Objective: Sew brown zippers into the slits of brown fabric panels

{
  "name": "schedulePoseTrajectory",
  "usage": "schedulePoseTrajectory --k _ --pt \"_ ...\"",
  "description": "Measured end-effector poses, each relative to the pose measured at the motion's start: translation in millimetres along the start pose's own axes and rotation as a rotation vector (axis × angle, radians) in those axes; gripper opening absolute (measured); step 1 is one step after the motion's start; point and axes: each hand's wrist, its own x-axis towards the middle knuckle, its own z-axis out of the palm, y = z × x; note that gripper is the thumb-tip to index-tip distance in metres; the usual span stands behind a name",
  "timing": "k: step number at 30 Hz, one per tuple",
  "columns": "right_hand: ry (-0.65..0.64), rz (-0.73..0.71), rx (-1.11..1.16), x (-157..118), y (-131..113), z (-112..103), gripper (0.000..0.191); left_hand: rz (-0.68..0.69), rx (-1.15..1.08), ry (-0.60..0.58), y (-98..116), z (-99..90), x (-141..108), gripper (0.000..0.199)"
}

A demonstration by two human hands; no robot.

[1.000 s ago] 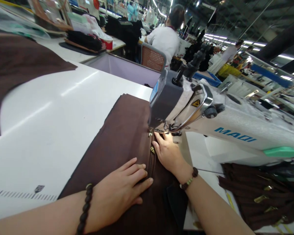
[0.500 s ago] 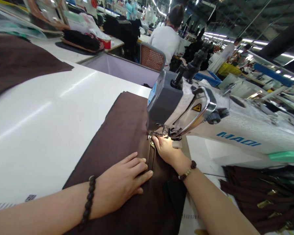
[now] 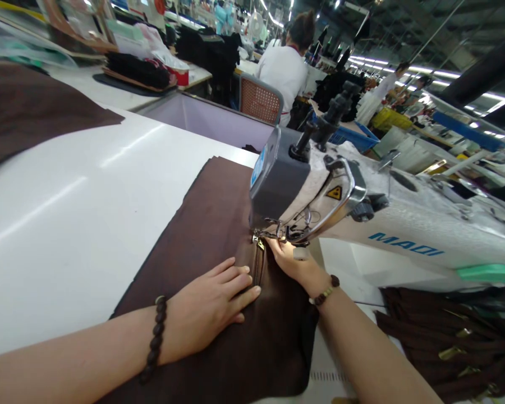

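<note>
My left hand (image 3: 206, 300) lies flat on a dark brown fabric panel (image 3: 193, 224), just left of a zip (image 3: 258, 266) sewn into it. My right hand (image 3: 290, 261) presses the cloth on the zip's other side, its fingertips almost at the presser foot (image 3: 280, 234) of a white MAQI sewing machine (image 3: 340, 202). A small metal zip fitting (image 3: 258, 241) sits right by the foot. The needle is hidden among the machine's parts. Neither hand grips anything; both only press the cloth.
The machine stands on a white work table (image 3: 76, 179), with another brown cloth piece (image 3: 25, 106) at far left. A pile of brown pieces with metal fittings (image 3: 446, 342) lies at right. Beyond, a person in a white shirt (image 3: 284, 73) sits on a cane-backed chair (image 3: 258, 100).
My left hand has slid forward on the cloth, toward the machine. The zip fitting now sits slightly lower in the view, and the whole view has shifted a little.
</note>
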Motion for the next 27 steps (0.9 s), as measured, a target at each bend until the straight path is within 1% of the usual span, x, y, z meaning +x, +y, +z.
schedulePoseTrajectory --k 4,6,10,14,16,21,27 --pt "0.054 0.009 0.035 -19 -11 -11 0.014 0.006 0.030 0.015 1 1.8 0 0.030" --pt "0.074 -0.004 0.070 -25 -15 -13 0.016 0.004 0.049 0.007 3 2.6 -1 0.030" --pt "0.057 -0.003 0.080 -25 -18 -7 0.015 0.010 0.102 0.000 7 3.7 -4 0.031" --pt "0.132 -0.019 0.083 -25 -18 1 0.018 0.029 0.154 0.023 14 0.8 -7 0.031" --pt "0.167 -0.023 0.098 -27 -18 3 0.019 0.052 0.146 0.005 15 -2.1 -9 0.032" --pt "0.160 -0.025 0.088 -28 -15 4 0.020 0.078 0.101 -0.071 13 -6.0 -9 0.033" --pt "0.165 -0.001 0.084 -26 -13 4 0.020 0.064 0.083 -0.055 9 -5.3 -6 0.033"
